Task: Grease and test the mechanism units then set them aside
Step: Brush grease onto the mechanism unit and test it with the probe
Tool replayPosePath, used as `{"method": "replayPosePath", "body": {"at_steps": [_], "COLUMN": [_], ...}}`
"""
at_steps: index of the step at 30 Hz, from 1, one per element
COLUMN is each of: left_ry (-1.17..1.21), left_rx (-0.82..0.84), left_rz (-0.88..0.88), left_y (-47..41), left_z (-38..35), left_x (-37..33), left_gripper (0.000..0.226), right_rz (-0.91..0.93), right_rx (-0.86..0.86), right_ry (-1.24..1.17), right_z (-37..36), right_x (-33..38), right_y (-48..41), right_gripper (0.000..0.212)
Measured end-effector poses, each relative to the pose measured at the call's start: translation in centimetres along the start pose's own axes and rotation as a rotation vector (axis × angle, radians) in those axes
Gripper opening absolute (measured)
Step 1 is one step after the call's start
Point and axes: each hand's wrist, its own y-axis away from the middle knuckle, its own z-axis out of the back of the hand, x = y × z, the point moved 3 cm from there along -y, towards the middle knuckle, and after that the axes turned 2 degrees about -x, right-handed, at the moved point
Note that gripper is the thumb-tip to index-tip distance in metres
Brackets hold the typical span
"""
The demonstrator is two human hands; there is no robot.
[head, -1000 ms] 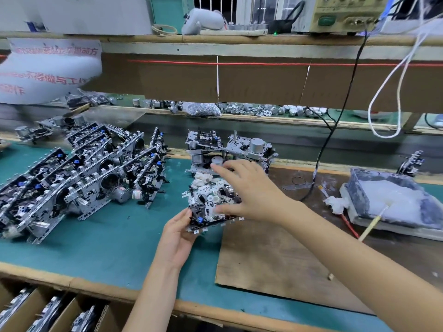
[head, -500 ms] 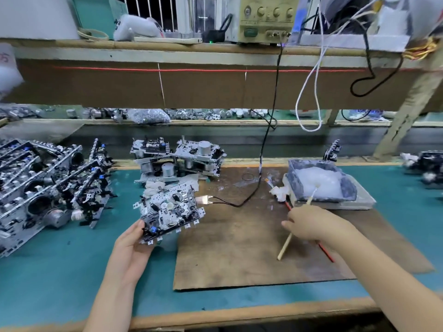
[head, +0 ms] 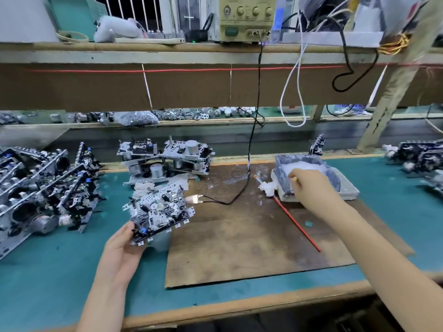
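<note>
My left hand (head: 124, 245) grips the near corner of a metal mechanism unit (head: 159, 209) and holds it tilted just above the green mat. My right hand (head: 309, 185) is over the grease tray (head: 335, 178), fingers curled round a thin wooden stick (head: 294, 179) whose tip is down in the white grease (head: 304, 167). Most of the stick is hidden by the hand. A test probe (head: 194, 199) on a black cable lies on the brown board right of the held unit.
Several units are stacked at the left (head: 40, 195), two more lie behind the held one (head: 167, 159), and others sit at the far right (head: 419, 156). A red stick (head: 297, 224) lies on the brown board (head: 251, 248). A test instrument (head: 247, 17) stands on the upper shelf.
My right hand left the unit, picked up the wooden stick from the board and carried it up to the grease tray. The left hand kept holding the unit; the view swung right.
</note>
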Motion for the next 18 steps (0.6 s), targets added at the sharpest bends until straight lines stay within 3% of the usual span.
{"method": "replayPosePath", "body": {"at_steps": [3, 5, 8, 11, 14, 18], "left_ry": [0.002, -0.004, -0.004, 0.013, 0.004, -0.010], "left_rx": [-0.017, -0.030, -0.041, -0.049, -0.050, -0.063], "left_rz": [0.009, 0.010, 0.013, 0.024, 0.021, 0.025], "left_y": [0.1, 0.3, 0.4, 0.5, 0.6, 0.5], "left_z": [-0.2, -0.3, -0.5, -0.7, -0.8, -0.7], "left_x": [0.0, -0.1, -0.2, -0.2, -0.3, -0.3], "left_gripper": [0.054, 0.051, 0.048, 0.038, 0.029, 0.031], "right_rz": [0.225, 0.442, 0.647, 0.695, 0.740, 0.800], "right_rx": [-0.272, -0.362, -0.272, -0.077, 0.049, 0.089], "right_ry": [-0.309, -0.537, -0.776, -0.922, -0.883, -0.849], "right_z": [1.6, 3.1, 4.3, 4.1, 3.2, 2.5], "right_x": [1.7, 4.1, 8.1, 11.1, 13.2, 14.8], "right_y": [1.2, 2.4, 4.0, 5.2, 5.4, 5.1], "right_gripper": [0.020, 0.018, 0.024, 0.021, 0.016, 0.018]}}
